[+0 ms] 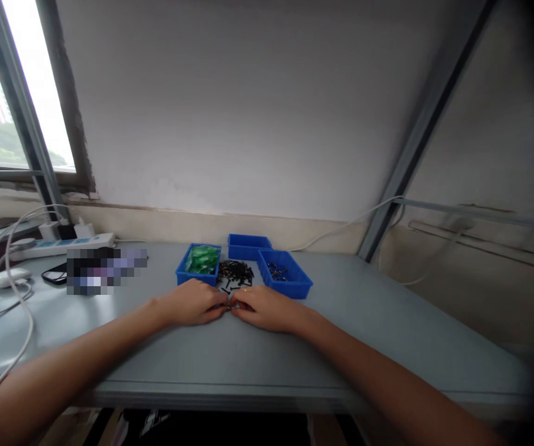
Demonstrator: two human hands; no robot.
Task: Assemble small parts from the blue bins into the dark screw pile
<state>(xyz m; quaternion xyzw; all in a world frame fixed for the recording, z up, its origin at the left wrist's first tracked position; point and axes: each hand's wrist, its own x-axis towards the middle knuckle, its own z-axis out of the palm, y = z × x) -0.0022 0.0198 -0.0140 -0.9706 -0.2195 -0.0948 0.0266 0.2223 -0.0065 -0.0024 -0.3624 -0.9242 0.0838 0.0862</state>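
Observation:
My left hand (pixel 198 302) and my right hand (pixel 263 308) meet fingertip to fingertip over the grey table (pixel 230 365). Both are closed in a pinch around a small metallic piece (pixel 228 308), too small to name. Just beyond the fingers lies a pile of dark screws (pixel 236 271), with a few loose ones nearer my hands. Left of the pile stands a blue bin (pixel 182 277) holding green plastic packets (pixel 202 259). To the right, another blue bin (pixel 297 288) contains small metal parts (pixel 276 271).
A third blue bin (pixel 249 248) stands behind the pile. At the left are a power strip (pixel 72 243) with plugs, white cables (pixel 29 310), a white device (pixel 10 277) and a partly pixelated dark object (pixel 56 274). Metal posts (pixel 427 124) frame the wall.

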